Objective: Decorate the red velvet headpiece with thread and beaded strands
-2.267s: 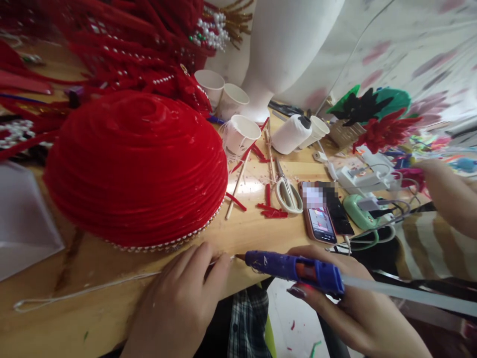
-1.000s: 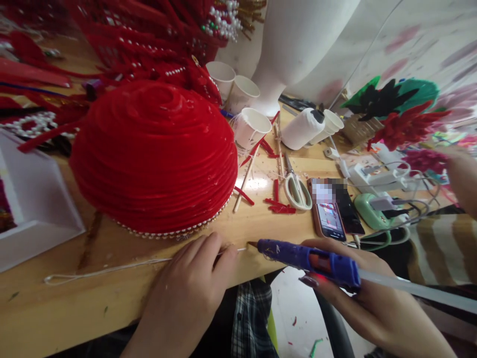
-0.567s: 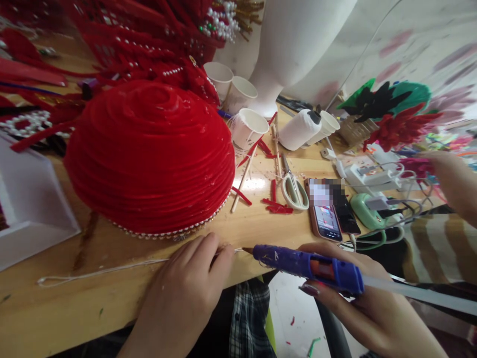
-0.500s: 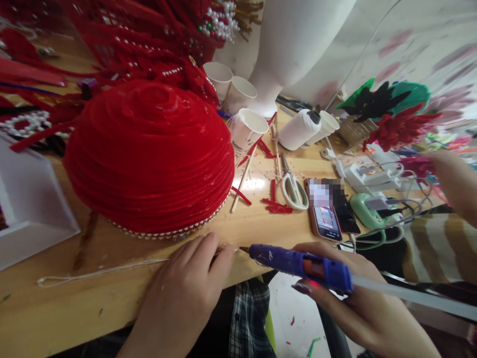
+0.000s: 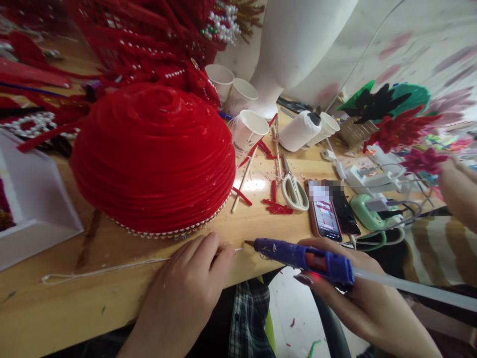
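Note:
My left hand (image 5: 190,278) rests at the table's front edge, fingers pinched on a thin white cord (image 5: 112,267). The cord's looped end trails left over the wood, and a short tip pokes out past my fingertips. In my right hand (image 5: 357,293) is a blue hot glue gun (image 5: 301,258) with a long translucent glue stick in its back and a red light glowing. Its nozzle points left, a little apart from the cord's tip. Just behind my left hand sits a red dome of coiled velvety strips (image 5: 152,159), its lower rim trimmed with small pearls and rhinestones.
Scissors (image 5: 293,191), red scraps and sticks lie mid-table. Behind them stand paper cups (image 5: 249,130) and a white thread spool (image 5: 300,130). Phones (image 5: 323,211) and a cabled power strip (image 5: 368,176) are right. A white box (image 5: 37,199) is left. Another person's hand (image 5: 458,186) holds a pink flower.
The glue gun has drawn slightly right, so its nozzle has come away from the cord's tip. My left hand has stayed in place. The other person's hand has shifted slightly.

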Tool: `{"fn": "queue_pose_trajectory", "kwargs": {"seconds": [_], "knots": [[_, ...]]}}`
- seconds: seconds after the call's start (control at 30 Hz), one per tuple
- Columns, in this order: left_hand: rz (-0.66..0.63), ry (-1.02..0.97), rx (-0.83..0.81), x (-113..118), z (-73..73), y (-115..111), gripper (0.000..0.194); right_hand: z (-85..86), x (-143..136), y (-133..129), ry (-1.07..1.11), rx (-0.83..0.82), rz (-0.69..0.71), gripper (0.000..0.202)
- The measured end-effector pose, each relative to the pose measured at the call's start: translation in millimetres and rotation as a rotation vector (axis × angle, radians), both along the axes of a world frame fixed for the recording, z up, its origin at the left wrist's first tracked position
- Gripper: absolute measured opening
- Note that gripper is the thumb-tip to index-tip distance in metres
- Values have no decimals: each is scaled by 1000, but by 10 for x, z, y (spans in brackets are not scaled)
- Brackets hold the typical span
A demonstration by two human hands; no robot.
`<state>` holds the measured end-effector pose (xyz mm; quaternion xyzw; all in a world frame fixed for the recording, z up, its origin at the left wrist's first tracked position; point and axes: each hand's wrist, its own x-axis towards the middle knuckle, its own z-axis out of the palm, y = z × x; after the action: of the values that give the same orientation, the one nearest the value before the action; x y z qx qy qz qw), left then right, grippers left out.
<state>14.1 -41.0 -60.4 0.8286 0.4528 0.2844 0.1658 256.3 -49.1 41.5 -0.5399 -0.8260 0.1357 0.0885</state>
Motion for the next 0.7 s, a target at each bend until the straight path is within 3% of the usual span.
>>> {"fn": "queue_pose_trajectory", "kwargs": {"seconds": [0.7], "knots": [[-12, 14, -24, 0, 17, 14, 26, 2, 44, -51, 55, -48, 16, 14]]}}
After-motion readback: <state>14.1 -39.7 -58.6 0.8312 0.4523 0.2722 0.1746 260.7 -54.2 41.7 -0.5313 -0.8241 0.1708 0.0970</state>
